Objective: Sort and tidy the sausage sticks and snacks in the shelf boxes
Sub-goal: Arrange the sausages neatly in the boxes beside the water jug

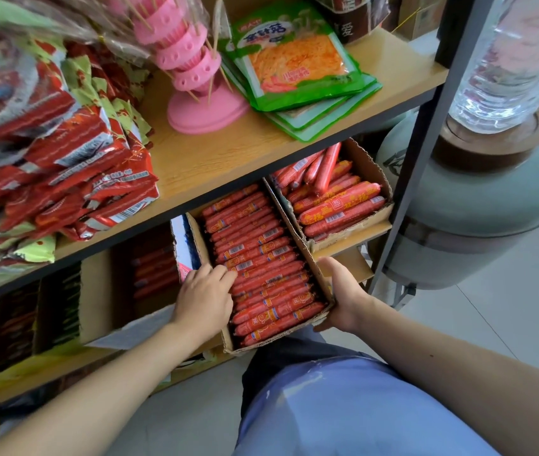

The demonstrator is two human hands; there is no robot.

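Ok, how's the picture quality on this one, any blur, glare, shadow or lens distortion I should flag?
Head view: wide-angle distortion skews the shelf edge and metal upright; blur smears the wrapped packets top-left; the sausage box, left hand and right hand are sharp; glare flares on the water bottle; the lower-left boxes sit in deep shadow.

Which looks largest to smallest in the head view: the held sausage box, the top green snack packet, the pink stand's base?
1. sausage box, though it is nearest the camera
2. green snack packet
3. pink stand's base, clearly smallest
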